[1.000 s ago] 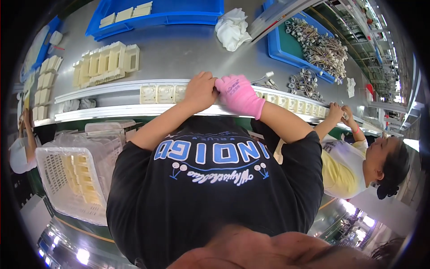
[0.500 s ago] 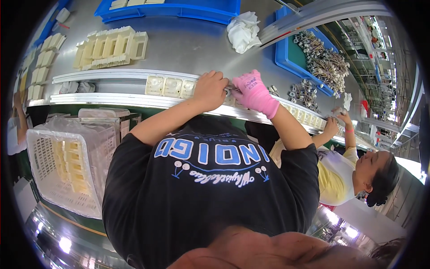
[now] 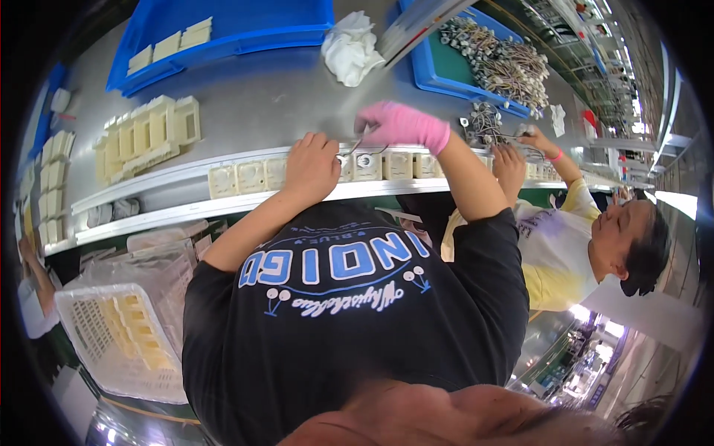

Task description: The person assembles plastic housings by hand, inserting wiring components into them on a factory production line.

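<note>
A row of cream plastic housings (image 3: pixel 398 166) sits side by side in a silver metal rail (image 3: pixel 149 214). My bare left hand (image 3: pixel 312 165) lies over this row, its fingers curled down at the far side and hiding the housing beneath. My right hand (image 3: pixel 405 126), in a pink glove, is just beyond the row, to the right of the left hand. Its fingertips are slightly blurred and pinched on a thin dark wire (image 3: pixel 359 143) that runs down toward the housings. A round white part with a metal centre (image 3: pixel 367 160) sits in the housing below the glove.
Beyond the rail stand stacked cream housings (image 3: pixel 149 137), a blue tray (image 3: pixel 223 48), a crumpled white cloth (image 3: pixel 351 48) and a blue bin of wired parts (image 3: pixel 428 70). More wired parts (image 3: pixel 485 123) lie nearby. A co-worker (image 3: pixel 565 245) works at right; a white basket (image 3: pixel 123 338) stands at left.
My right hand has come away from the left hand and the housings, trailing the thin wire. The left hand stays on the row. The whole view has shifted and turned.
</note>
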{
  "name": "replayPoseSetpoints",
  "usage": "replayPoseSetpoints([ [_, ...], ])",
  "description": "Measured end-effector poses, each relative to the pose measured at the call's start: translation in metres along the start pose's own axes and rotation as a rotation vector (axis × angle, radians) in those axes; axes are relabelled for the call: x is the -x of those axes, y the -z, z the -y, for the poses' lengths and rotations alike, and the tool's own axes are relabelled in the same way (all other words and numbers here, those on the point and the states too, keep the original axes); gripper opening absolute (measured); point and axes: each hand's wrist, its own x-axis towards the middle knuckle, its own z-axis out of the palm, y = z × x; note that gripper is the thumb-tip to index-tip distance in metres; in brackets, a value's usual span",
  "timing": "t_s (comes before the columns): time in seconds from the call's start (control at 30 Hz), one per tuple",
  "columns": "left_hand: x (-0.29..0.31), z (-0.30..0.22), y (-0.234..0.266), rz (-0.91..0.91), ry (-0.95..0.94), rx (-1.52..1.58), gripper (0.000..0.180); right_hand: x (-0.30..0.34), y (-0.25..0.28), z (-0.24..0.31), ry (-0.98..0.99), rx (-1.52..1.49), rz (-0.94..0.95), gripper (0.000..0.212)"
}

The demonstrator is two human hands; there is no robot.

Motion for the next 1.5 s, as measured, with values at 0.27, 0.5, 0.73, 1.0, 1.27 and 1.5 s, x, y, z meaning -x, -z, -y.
replayPoseSetpoints([
  [0.27, -0.003, -0.004, 0.001, 0.030, 0.000, -0.008, 0.008, -0.011, 0.004, -0.203, -0.610, 0.423, -0.307, 0.033],
  [0.5, -0.005, -0.004, 0.001, 0.041, -0.007, 0.019, 0.009, 0.011, -0.056, -0.290, -0.556, 0.522, 0.112, 0.028],
  [0.73, -0.003, 0.003, 0.006, 0.061, 0.050, 0.086, 0.011, 0.040, 0.023, -0.196, -0.635, -0.332, -0.484, 0.020],
  [1.0, -0.037, 0.004, 0.030, 0.146, 0.110, 0.375, 0.036, 0.075, 0.037, -0.085, 0.118, -1.132, -0.970, 0.014],
  [1.27, -0.095, 0.000, 0.016, 0.043, -0.179, 0.403, 0.035, 0.047, 0.017, 0.052, 0.539, -1.161, -0.522, 0.017],
  [1.5, -0.053, 0.019, 0.050, 0.242, 0.339, 0.763, 0.022, 0.022, 0.024, 0.020, 0.642, -1.356, -0.911, 0.016],
])
